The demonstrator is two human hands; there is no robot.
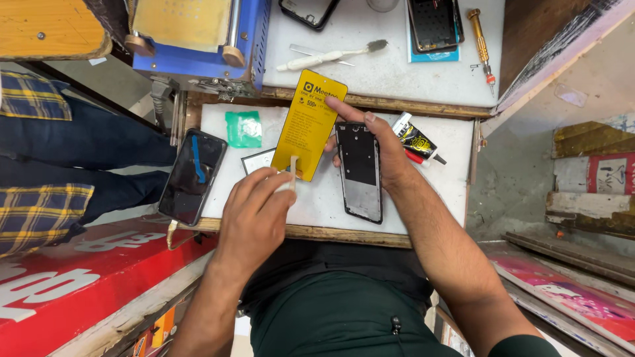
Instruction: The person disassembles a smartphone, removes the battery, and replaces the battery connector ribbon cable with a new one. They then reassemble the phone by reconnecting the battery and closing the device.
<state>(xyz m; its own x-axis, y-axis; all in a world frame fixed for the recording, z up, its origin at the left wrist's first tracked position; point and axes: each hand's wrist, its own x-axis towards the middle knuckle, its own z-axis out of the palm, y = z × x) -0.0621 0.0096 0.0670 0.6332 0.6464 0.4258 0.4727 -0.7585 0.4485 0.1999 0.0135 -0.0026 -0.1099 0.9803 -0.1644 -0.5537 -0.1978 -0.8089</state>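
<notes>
Left hand [254, 211] was closed, fingertips pinched on a small pale stick [293, 165] that stood against the lower edge of the yellow card pack [308, 123]. Right hand [383, 149] was clamped round the upper part of the black phone frame [359, 170], index finger stretched toward 10 o'clock onto the yellow pack. Frame lay lengthwise on the white surface [436, 198], just at 3 o'clock of the pack. A black-and-yellow glue tube [417, 140] lay at 3 o'clock of the right hand, touching or just beside it; couldn't tell which. A dark phone [192, 176] overhung the surface edge at 9 o'clock, a green packet [244, 128] near it at 1 o'clock. On the farther surface: a white brush [331, 55], another phone [433, 24] and a screwdriver [481, 46] at 12 to 1 o'clock.
</notes>
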